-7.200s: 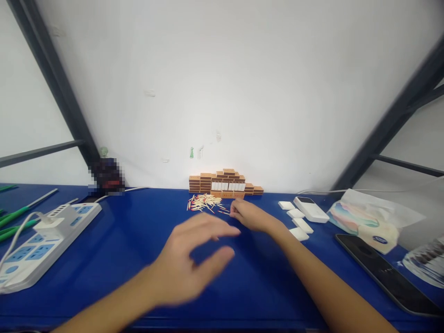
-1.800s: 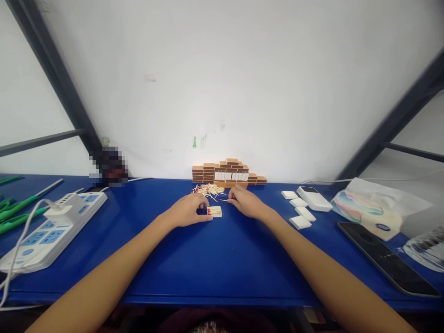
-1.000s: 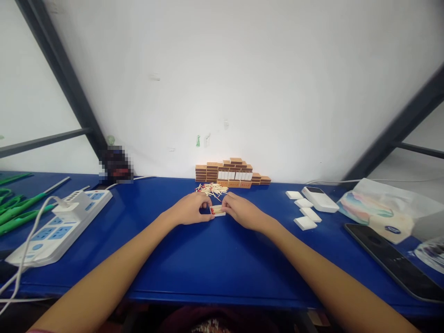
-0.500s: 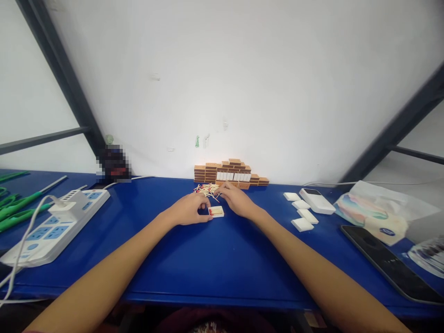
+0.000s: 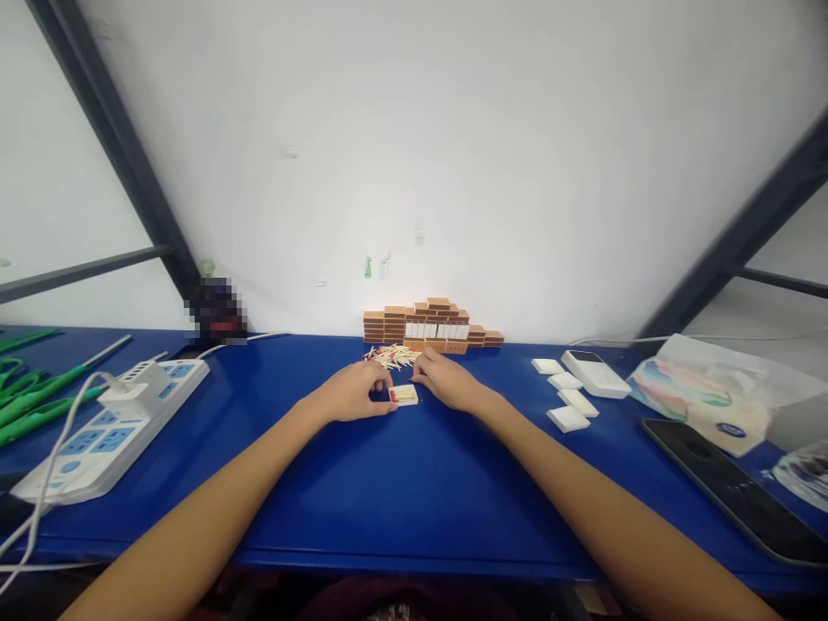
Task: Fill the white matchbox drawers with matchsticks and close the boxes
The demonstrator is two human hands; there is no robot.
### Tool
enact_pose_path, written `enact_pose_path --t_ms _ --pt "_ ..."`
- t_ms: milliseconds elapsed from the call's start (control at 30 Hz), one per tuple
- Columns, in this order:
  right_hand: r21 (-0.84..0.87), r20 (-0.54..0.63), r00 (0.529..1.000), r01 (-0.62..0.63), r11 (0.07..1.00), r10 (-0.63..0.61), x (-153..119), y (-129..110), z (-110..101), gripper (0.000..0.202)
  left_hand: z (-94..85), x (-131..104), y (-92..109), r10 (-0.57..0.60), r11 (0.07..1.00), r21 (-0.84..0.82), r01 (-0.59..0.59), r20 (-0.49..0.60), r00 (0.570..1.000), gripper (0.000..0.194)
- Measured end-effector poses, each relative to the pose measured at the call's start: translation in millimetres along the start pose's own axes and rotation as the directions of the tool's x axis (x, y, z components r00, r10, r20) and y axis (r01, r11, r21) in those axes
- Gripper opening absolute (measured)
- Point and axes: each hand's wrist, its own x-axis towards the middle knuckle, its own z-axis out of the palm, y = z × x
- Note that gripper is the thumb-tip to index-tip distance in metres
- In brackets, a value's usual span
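Note:
My left hand (image 5: pixel 358 392) grips the left end of a small white matchbox tray (image 5: pixel 415 398) between thumb and fingers, on the blue table. Matches lie side by side in the tray, red heads to the left. Just right of the tray, my right hand (image 5: pixel 448 380) is closed in a pinch, with what looks like a match at its fingertips. Behind both hands spreads a loose pile of matches (image 5: pixel 390 355), partly hidden by the right fingers. Against the wall stand stacked brown matchboxes (image 5: pixel 393 326) with a row of white trays (image 5: pixel 436 330) among them.
Several white trays (image 5: pixel 569 419) lie at right beside a white power bank (image 5: pixel 596 374). Farther right are a tissue pack (image 5: pixel 699 397) and a black phone (image 5: pixel 730 492). On the left sit a power strip (image 5: pixel 97 444) with cables and green-handled tools (image 5: pixel 45 388).
My right hand has drawn back slightly from the match pile toward the tray, its fingers lower. The left hand still holds the tray in place. The view has shifted a little.

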Motion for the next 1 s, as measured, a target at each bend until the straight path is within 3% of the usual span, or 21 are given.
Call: enact_pose_path --t_ms 133,267,500,633,800,1000 --pt "0.091 -0.081 0.997 -0.001 0.996 0.008 -9 0 -8 0.01 -0.9 -1 1 -0.004 1.0 0.007 0.004 -0.004 1.0 0.026" --pt "0.197 -0.123 0.992 0.05 0.979 -0.026 -21 -19 -18 0.01 0.5 -1 4 -0.001 1.0 0.017 0.001 -0.012 1.0 0.026" --pt "0.053 -0.055 0.994 0.102 0.993 -0.099 -24 -47 -10 0.01 3.7 0 5 0.018 0.999 0.035 -0.018 -0.015 1.0 0.027" --pt "0.114 -0.119 0.991 0.074 0.991 -0.06 -22 -36 -10 0.018 2.6 0 5 0.002 1.0 0.025 -0.002 -0.008 1.0 0.027" --pt "0.153 -0.194 0.972 -0.105 0.983 0.134 -11 -11 -7 0.013 1.5 0 9 -0.017 1.0 0.012 0.017 0.02 1.0 0.027" --pt "0.116 -0.215 0.961 -0.153 0.981 0.175 2 1 0 0.01 0.8 -1 10 -0.023 1.0 -0.002 0.023 0.029 0.999 0.029"
